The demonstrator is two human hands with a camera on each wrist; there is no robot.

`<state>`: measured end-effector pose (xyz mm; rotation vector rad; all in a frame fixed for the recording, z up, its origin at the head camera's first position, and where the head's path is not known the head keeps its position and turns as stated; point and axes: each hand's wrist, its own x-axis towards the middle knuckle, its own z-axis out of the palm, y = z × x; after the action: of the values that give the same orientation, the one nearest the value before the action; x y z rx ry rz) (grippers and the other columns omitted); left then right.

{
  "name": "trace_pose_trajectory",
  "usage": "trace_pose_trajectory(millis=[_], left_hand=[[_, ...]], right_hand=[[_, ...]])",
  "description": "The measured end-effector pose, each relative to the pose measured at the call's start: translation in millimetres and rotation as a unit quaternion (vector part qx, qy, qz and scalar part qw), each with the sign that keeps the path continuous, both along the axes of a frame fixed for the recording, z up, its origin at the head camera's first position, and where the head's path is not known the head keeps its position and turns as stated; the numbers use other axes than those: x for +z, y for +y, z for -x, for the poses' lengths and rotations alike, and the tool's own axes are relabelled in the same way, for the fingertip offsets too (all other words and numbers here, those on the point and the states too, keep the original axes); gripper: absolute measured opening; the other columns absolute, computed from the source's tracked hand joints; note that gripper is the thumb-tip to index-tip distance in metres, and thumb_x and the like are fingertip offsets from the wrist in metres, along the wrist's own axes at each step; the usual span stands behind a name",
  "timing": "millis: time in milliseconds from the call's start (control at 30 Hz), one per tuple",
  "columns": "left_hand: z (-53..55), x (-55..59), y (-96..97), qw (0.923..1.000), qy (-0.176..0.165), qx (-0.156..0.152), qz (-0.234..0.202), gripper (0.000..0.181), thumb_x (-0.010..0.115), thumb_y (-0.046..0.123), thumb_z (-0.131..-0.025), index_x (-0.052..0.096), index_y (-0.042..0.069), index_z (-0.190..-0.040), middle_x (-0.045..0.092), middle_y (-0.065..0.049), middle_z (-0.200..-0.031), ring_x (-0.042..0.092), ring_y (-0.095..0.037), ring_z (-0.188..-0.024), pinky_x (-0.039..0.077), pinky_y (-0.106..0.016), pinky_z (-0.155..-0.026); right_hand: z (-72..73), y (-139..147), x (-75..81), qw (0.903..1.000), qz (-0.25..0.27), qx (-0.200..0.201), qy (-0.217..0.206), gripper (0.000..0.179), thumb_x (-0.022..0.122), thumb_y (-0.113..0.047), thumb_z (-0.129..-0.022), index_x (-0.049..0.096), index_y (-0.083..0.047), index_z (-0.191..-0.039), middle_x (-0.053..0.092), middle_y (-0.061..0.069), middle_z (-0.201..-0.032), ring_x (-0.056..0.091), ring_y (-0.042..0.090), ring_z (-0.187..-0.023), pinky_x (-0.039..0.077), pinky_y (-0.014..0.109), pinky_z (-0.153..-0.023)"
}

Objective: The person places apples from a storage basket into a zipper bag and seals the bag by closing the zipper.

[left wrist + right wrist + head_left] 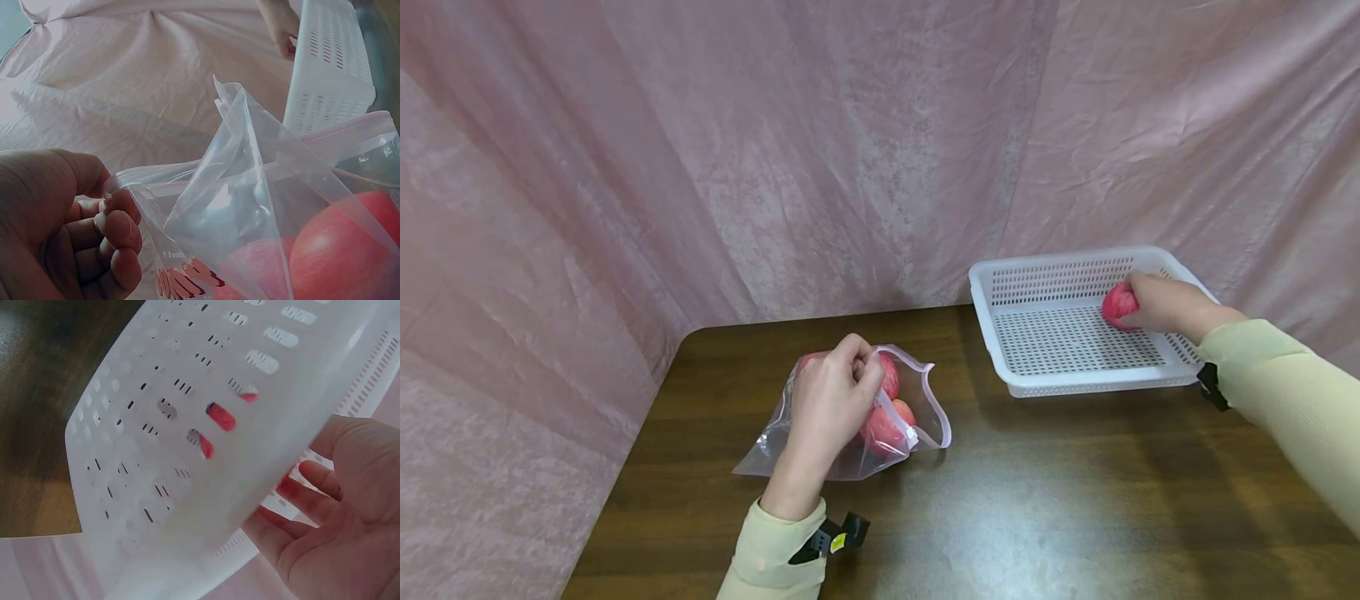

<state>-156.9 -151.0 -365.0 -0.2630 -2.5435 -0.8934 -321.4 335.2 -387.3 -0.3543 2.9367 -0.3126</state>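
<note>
My left hand (835, 396) pinches the rim of a clear zip bag (767, 450) between thumb and forefinger. Its mouth, edged in pale pink, gapes toward the right. Inside lie red apples (887, 427), partly hidden behind the hand in the head view. Red print shows on the plastic in the left wrist view. Over in the white basket (1052, 387), my right hand (1168, 304) grips another red apple (1117, 307) near the right end. Through the basket's slots in the right wrist view, bits of that apple (221, 417) show, while the wall hides most of it.
A brown wooden table (1037, 500) carries the bag on the left and the basket at the back right. Behind it hangs a pink curtain (865, 167), close to the table's back edge. The basket has raised, slotted walls.
</note>
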Motion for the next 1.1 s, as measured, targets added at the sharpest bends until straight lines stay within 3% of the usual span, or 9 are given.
trace_pose_trajectory(millis=[267, 467, 700, 933, 1100], left_hand=[[-0.3, 0.7, 0.3, 1.0, 0.001, -0.003, -0.002, 0.008, 0.067, 0.015, -0.099, 0.07, 0.015, -0.092, 0.055, 0.007, -0.065, 0.049, -0.013, -0.056, 0.042, -0.035, -0.052], [-0.6, 0.8, 0.2, 1.0, 0.0, 0.0, 0.0, 0.008, 0.067, 0.015, -0.099, 0.07, 0.015, -0.091, 0.054, 0.007, -0.064, 0.049, -0.014, -0.056, 0.041, -0.035, -0.052], [-0.4, 0.9, -0.1, 1.0, 0.004, 0.002, 0.002, 0.01, 0.065, 0.015, -0.099, 0.07, 0.015, -0.09, 0.053, 0.008, -0.064, 0.049, -0.014, -0.058, 0.041, -0.036, -0.054], [0.3, 2.7, -1.8, 1.0, -0.004, 0.004, 0.002, 0.009, 0.066, 0.017, -0.099, 0.07, 0.015, -0.091, 0.052, 0.007, -0.065, 0.049, -0.015, -0.059, 0.041, -0.037, -0.055], [1.4, 1.6, -3.2, 1.0, -0.006, 0.005, 0.002, 0.009, 0.066, 0.017, -0.099, 0.07, 0.015, -0.092, 0.052, 0.006, -0.065, 0.049, -0.015, -0.059, 0.041, -0.037, -0.055]], right_hand=[[-3.3, -2.6, -4.9, 0.9998, -0.009, -0.013, -0.015, 0.076, 0.081, -0.016, -0.095, 0.042, 0.016, -0.152, 0.036, 0.053, -0.141, 0.051, 0.068, -0.124, 0.045, 0.078, -0.103], [-4.6, -0.9, -7.8, 0.9997, -0.015, 0.019, -0.01, 0.068, 0.086, -0.016, -0.09, 0.057, 0.017, -0.141, 0.051, 0.048, -0.128, 0.057, 0.058, -0.114, 0.049, 0.072, -0.098], [-6.2, 2.3, -9.3, 0.9982, -0.013, 0.059, 0.003, 0.068, 0.092, -0.02, -0.086, 0.062, 0.013, -0.136, 0.069, 0.032, -0.111, 0.065, 0.049, -0.105, 0.054, 0.067, -0.092], [-9.7, -2.6, -3.0, 0.9992, 0.001, 0.038, 0.008, 0.076, 0.091, -0.027, -0.089, 0.057, 0.013, -0.144, 0.064, 0.04, -0.127, 0.064, 0.053, -0.114, 0.053, 0.069, -0.097], [-13.3, -11.5, 5.8, 0.9978, 0.041, 0.035, 0.038, 0.08, 0.091, -0.03, -0.091, 0.054, 0.012, -0.148, 0.061, 0.041, -0.136, 0.063, 0.055, -0.119, 0.054, 0.069, -0.095]])
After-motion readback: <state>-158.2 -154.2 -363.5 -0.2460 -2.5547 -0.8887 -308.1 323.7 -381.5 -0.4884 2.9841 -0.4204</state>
